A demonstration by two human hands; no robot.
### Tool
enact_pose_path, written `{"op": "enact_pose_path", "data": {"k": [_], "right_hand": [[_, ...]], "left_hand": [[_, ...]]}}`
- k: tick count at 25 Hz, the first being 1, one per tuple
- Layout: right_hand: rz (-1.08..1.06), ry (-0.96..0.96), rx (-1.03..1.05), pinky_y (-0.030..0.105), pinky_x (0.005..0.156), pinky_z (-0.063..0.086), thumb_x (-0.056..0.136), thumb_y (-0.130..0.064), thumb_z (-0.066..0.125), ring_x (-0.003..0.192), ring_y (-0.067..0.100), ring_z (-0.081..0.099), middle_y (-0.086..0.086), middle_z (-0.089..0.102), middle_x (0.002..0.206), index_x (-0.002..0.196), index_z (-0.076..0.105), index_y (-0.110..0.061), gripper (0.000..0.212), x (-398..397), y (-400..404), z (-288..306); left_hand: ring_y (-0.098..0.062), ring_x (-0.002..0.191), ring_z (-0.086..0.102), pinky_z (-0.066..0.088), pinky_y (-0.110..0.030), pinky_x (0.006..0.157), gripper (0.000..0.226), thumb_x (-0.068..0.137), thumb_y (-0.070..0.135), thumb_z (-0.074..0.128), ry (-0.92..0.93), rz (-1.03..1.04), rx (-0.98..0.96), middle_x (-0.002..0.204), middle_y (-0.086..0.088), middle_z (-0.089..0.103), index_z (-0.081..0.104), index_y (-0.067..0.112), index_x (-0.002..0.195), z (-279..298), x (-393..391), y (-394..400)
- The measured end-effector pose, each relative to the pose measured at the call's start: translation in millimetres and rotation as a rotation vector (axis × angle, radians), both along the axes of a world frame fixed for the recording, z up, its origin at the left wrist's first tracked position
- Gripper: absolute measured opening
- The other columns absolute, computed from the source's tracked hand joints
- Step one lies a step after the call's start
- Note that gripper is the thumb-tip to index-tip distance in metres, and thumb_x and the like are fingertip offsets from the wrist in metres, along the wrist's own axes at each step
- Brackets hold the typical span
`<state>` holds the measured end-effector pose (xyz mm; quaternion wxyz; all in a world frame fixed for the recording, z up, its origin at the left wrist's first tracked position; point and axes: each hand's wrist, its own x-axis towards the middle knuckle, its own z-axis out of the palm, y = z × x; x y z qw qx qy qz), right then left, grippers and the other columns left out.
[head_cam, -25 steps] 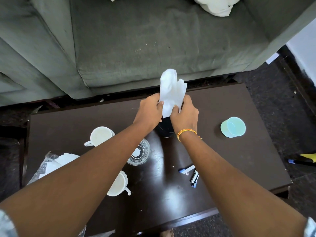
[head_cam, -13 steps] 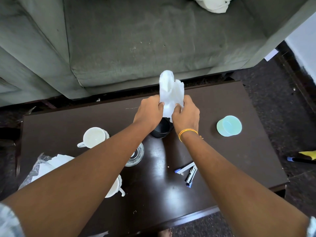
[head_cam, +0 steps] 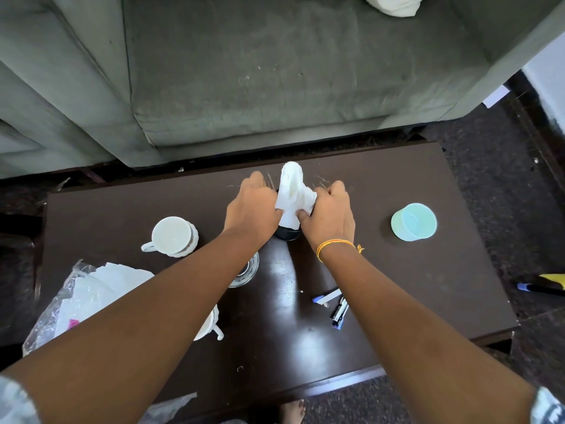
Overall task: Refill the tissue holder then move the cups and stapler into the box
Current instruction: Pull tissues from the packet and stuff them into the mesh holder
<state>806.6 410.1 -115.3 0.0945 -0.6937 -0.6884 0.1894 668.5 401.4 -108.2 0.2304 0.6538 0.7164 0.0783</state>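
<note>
Your left hand [head_cam: 252, 206] and right hand [head_cam: 328, 212] pinch the white tissue [head_cam: 293, 194] from both sides, over the black tissue holder [head_cam: 286, 233] at mid table. The tissue is soft and light and probably tears easily; hold it low, near the holder's mouth.

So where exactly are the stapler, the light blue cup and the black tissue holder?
stapler [head_cam: 340, 312]: head view, on its dark body near the table's front.
light blue cup [head_cam: 413, 222]: head view, inside its open mouth.
black tissue holder [head_cam: 286, 233]: head view, on its visible lower rim between the hands.
</note>
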Motion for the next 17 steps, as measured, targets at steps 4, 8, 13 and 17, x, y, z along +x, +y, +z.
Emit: {"op": "enact_pose_path", "data": {"k": [4, 8, 13, 17], "right_hand": [[-0.089, 0.314, 0.108, 0.032, 0.076, 0.045, 0.08, -0.026, 0.066, 0.093, 0.025, 0.052, 0.005, 0.049, 0.106, 0.106, 0.053, -0.011, 0.033, -2.7, -7.7, 5.4], [-0.094, 0.275, 0.098, 0.032, 0.073, 0.043, 0.089, -0.022, 0.056, 0.091, 0.027, 0.052, 0.005, 0.047, 0.1, 0.099, 0.057, -0.01, 0.015, -2.9, -4.3, 8.3], [-0.126, 0.275, 0.091, 0.032, 0.079, 0.044, 0.083, -0.027, 0.064, 0.103, 0.025, 0.051, 0.006, 0.049, 0.112, 0.114, 0.052, -0.013, 0.037, -6.4, -6.9, 8.4], [-0.166, 0.174, 0.109, 0.035, 0.084, 0.045, 0.074, -0.029, 0.069, 0.109, 0.027, 0.048, 0.008, 0.048, 0.12, 0.125, 0.045, -0.011, 0.06, -15.3, -19.8, 15.7]], "left_hand": [[-0.025, 0.101, 0.052, 0.045, -0.036, 0.067, 0.03, 0.082, 0.033, 0.064, -0.115, 0.082, 0.097, 0.11, -0.006, 0.048, 0.057, 0.013, 0.103, 1.8, 2.8, -3.8], [-0.027, 0.094, 0.056, 0.043, -0.033, 0.064, 0.02, 0.085, 0.028, 0.06, -0.098, 0.123, 0.146, 0.1, -0.005, 0.055, 0.06, 0.013, 0.098, 3.6, 2.5, -3.0], [-0.021, 0.095, 0.056, 0.046, -0.033, 0.066, 0.031, 0.079, 0.036, 0.065, -0.153, 0.149, 0.121, 0.099, 0.002, 0.059, 0.056, 0.021, 0.103, 4.5, -2.9, -12.4], [-0.022, 0.106, 0.056, 0.051, -0.039, 0.075, 0.044, 0.08, 0.038, 0.067, -0.137, 0.181, 0.121, 0.112, 0.002, 0.058, 0.05, 0.023, 0.118, 13.9, -11.1, -26.8]]}}
